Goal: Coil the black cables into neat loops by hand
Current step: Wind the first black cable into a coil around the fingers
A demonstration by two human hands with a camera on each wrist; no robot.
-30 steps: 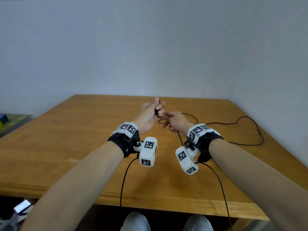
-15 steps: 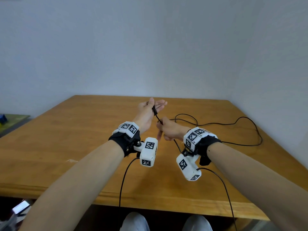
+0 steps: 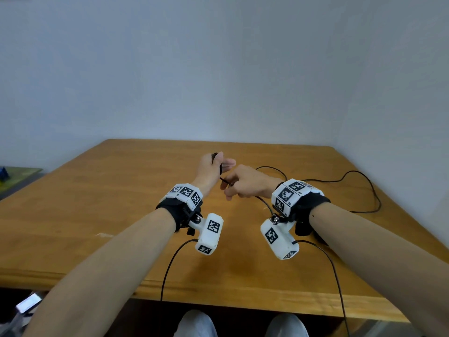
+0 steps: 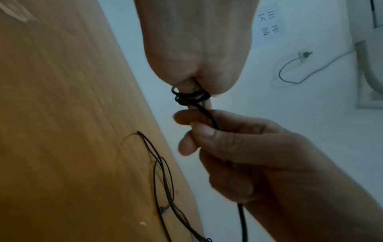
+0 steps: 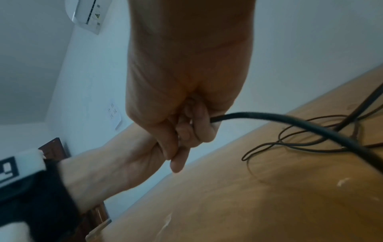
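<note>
A thin black cable [image 3: 364, 189] lies in loose curves on the right of the wooden table [image 3: 97, 203]. My left hand [image 3: 222, 162] is raised over the table's middle, with a small coil [image 4: 190, 96] of that cable wound round its fingers and pinned by the thumb. Just to its right, my right hand [image 3: 228, 184] pinches the cable [image 4: 209, 119] a short way from the coil. From that pinch the cable [image 5: 300, 126] runs back under the right wrist to the slack loops [image 5: 290, 142] on the table.
Two thin black leads [image 3: 170, 263] from the wrist cameras hang over the table's front edge. White walls stand close behind and to the right of the table. A phone [image 3: 28, 302] lies below the table's left corner. A low green surface [image 3: 17, 176] is at far left.
My right hand dipped toward me with the cable, then came back up beside the left hand, its wrist turned over. The left hand stayed raised, holding the coil.
</note>
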